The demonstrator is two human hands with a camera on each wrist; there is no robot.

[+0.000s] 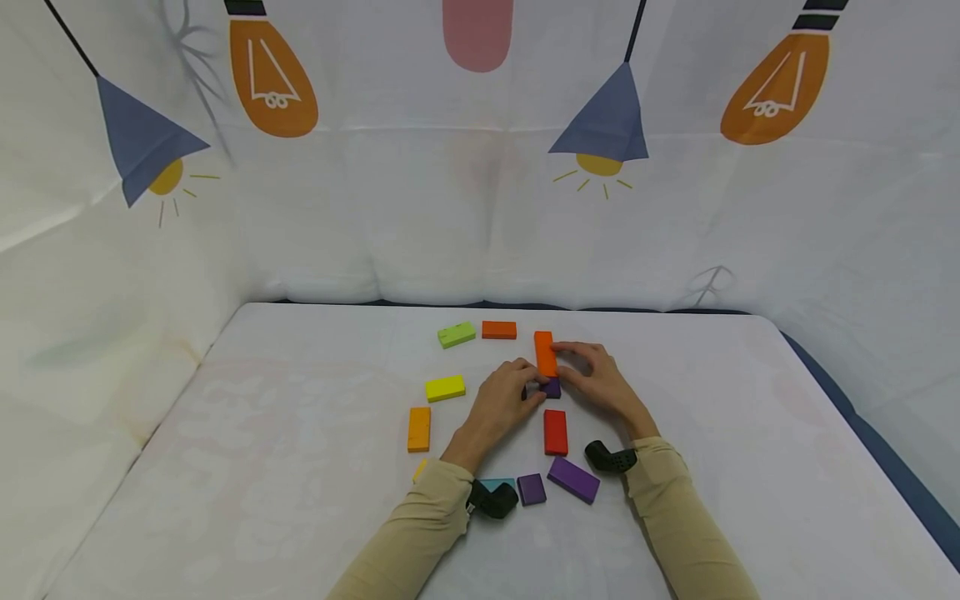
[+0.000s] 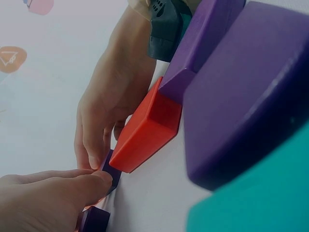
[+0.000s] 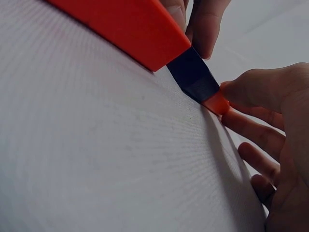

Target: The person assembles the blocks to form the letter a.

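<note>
A small dark purple block (image 1: 552, 388) sits against the near end of an orange block (image 1: 545, 355). My left hand (image 1: 501, 407) pinches the purple block from its left side, thumb and fingertips at the edge. Partly covered by that hand is another dark block (image 2: 95, 220). From the right, my right hand (image 1: 600, 381) has thumb and index finger at the orange block's side; in the right wrist view they meet its orange end (image 3: 216, 105). Just nearer lies a red block (image 1: 555, 432), separated from the purple one by a small gap.
Other blocks form a loose ring: orange-red (image 1: 498, 330), lime (image 1: 456, 335), yellow (image 1: 446, 388), amber (image 1: 419, 429), teal (image 1: 498, 483), square purple (image 1: 532, 489) and long purple (image 1: 573, 480). My left sleeve partly hides another yellow block (image 1: 421, 471). A printed curtain (image 1: 420, 217) hangs behind the white table (image 1: 262, 467).
</note>
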